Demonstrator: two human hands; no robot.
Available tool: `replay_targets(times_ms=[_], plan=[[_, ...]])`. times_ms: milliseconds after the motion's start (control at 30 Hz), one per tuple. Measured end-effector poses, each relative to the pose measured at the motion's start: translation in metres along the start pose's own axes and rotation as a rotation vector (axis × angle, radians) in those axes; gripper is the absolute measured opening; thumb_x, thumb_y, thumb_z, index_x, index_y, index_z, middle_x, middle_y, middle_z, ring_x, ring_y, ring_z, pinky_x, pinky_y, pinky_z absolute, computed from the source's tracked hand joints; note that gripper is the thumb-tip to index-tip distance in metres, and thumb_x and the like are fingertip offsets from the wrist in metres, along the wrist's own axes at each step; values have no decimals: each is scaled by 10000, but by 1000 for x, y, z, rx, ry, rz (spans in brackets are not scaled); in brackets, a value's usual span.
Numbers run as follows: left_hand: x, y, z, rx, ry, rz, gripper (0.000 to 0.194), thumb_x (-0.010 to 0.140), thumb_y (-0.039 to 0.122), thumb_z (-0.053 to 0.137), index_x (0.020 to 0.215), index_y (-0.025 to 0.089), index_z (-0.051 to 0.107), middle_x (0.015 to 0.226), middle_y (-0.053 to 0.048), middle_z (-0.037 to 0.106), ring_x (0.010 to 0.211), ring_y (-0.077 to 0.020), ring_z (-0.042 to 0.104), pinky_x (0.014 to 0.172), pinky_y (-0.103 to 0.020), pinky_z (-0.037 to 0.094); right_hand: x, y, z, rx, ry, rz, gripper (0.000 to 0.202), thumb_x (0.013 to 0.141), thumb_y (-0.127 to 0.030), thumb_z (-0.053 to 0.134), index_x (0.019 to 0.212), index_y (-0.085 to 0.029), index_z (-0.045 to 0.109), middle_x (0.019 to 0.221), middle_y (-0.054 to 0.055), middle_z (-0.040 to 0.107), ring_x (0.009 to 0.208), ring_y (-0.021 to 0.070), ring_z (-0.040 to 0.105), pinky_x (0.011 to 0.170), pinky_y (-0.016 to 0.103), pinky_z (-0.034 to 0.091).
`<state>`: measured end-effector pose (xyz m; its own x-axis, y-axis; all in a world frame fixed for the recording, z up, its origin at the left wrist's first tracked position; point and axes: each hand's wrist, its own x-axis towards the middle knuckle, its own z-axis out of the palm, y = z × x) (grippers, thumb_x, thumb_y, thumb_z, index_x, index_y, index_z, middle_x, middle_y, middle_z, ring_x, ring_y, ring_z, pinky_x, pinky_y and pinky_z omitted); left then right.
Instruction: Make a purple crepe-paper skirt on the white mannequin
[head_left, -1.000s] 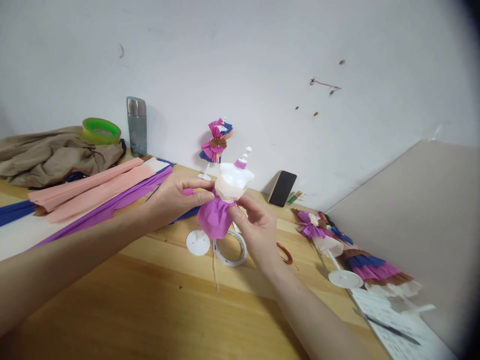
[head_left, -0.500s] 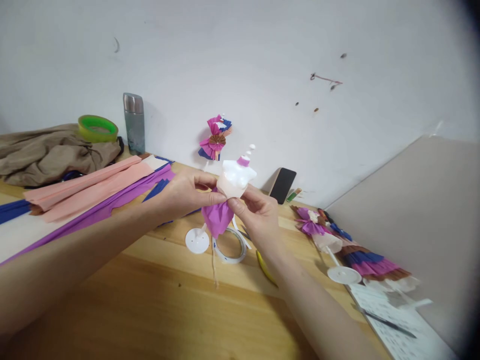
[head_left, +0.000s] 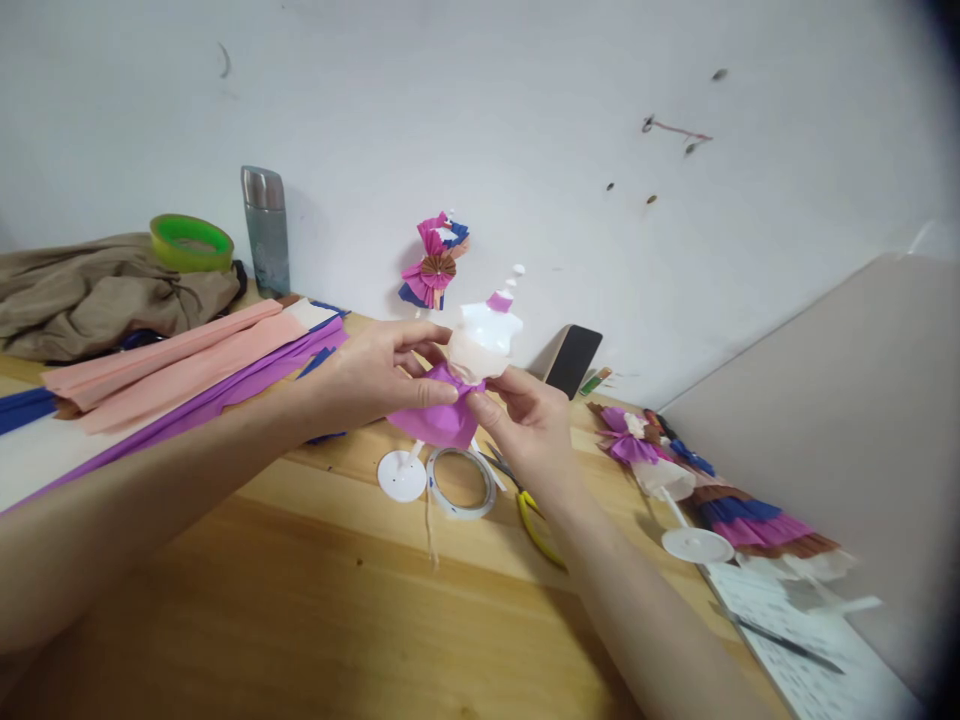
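Observation:
A small white mannequin (head_left: 489, 335) with a purple neck band stands over its round white base (head_left: 402, 477). Purple crepe paper (head_left: 441, 420) lies gathered against its waist. My left hand (head_left: 394, 375) pinches the paper at the left of the waist, thumb in front. On the right side of the waist, my right hand (head_left: 525, 410) pinches the paper's other part between thumb and fingers. Both thumbs nearly meet at the front. The mannequin's stem is mostly hidden behind the paper.
A tape roll (head_left: 461, 483) and yellow-handled scissors (head_left: 538, 530) lie near the base. Crepe strips (head_left: 172, 365), brown cloth (head_left: 97, 295) and a bottle (head_left: 266, 235) are at left. A phone (head_left: 574, 360) leans on the wall; dressed mannequins (head_left: 757, 520) lie at right.
The purple paper has spread wider to the left and its lower edge sits higher. Both hands still pinch at the waist. More of the scissors shows, and the view has shifted slightly.

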<state>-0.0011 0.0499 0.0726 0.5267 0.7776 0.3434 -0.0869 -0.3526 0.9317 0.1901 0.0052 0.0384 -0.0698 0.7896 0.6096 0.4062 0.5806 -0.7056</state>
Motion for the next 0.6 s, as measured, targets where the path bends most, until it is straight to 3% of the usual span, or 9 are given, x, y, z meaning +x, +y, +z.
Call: replay_targets(times_ms=[167,267,400,600], plan=[[0,4,-4,141,-15,22,127,649,255,749,737,165,732,649,0,633,601,-111,534,564,-213,428,0,-4,0,-134,-21,-113,222,892,-341,611,1035,-204,712,1012,74,744,968,242,666,884,394,502],[-2,5,-6,246,-60,12,178,680,313,709,776,164,719,704,-3,662,650,-123,575,602,-222,467,1,-4,-3,-183,-52,-184,242,904,-365,590,1032,-199,710,989,77,738,959,248,657,893,403,491],[-3,6,-6,324,-91,19,231,711,332,662,856,167,732,761,-10,699,703,-137,615,657,-233,504,1,-4,-7,-51,-98,-122,324,947,-423,511,1052,-193,714,1012,65,730,910,233,654,834,363,497],[-5,5,-5,394,-71,49,228,765,344,642,896,197,758,786,1,714,684,-117,592,642,-215,478,3,-13,-10,-59,-127,-109,302,969,-336,454,971,-188,716,868,28,669,827,202,595,788,323,445]])
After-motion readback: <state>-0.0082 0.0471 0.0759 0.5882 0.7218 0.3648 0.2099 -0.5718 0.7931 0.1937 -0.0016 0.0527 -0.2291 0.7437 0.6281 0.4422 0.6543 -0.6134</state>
